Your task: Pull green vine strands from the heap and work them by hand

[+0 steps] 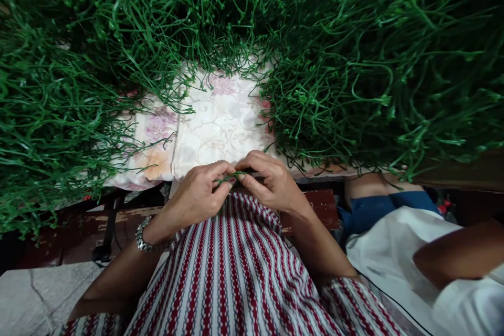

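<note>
My left hand (199,191) and my right hand (273,181) meet at the table's near edge, close to my body. Both are closed, thumb against fingers, on a thin green stem (227,179) that runs between them. Most of the stem is hidden by the fingers, so I cannot tell whether it is one piece or more. Large heaps of similar green stems, curly and with small forked tips, surround the spot: one pile on the left (51,100), another on the right (374,79). They look like artificial plant stems.
Under the heaps lies a flower-patterned cloth (218,126) with a fold line. A brown wooden board (134,220) shows below the table edge on the left. At my right sits another person in a white top (405,236) and blue shorts.
</note>
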Motion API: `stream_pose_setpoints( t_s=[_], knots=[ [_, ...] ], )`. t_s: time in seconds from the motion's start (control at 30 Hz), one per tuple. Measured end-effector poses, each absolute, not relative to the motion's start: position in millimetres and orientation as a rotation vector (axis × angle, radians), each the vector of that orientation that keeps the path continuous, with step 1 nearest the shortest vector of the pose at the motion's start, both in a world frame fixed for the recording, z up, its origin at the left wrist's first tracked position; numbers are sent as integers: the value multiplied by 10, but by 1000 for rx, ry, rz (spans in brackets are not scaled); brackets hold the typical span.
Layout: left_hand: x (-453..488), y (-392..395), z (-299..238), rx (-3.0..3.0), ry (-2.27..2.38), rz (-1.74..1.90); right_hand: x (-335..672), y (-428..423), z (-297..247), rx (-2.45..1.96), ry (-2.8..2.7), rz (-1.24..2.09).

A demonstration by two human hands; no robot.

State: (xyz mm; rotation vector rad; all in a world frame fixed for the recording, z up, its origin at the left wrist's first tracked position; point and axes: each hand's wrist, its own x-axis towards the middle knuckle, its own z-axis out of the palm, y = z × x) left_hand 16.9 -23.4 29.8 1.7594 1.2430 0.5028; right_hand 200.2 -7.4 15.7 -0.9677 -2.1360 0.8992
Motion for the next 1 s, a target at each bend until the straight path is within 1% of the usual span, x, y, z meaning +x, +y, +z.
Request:
stream_pose_setpoints(
  t_s=[0.2,0.37,0.47,0.57,0.67,0.8,0.93,1.0],
  knots=[
    [183,-227,279,1723,1197,482,2007,-54,142,-961,-2192,875],
    [179,-203,269,1743,1226,568,2012,-58,132,-913,-2190,901],
    [165,-188,258,1733,1233,605,2027,-59,144,-885,-2315,821],
    [152,-180,257,1785,1213,541,2027,-72,162,-900,-2482,687],
    [130,-179,288,1865,1155,475,2011,-112,157,-861,-2526,607],
    [34,-192,383,1893,1044,490,2050,-201,125,-736,-2325,751],
    [-88,-199,481,1785,1210,676,2185,-249,126,-824,-2011,881],
    [-92,-194,492,1733,1262,701,2225,-239,138,-871,-1937,892]
  ],
)
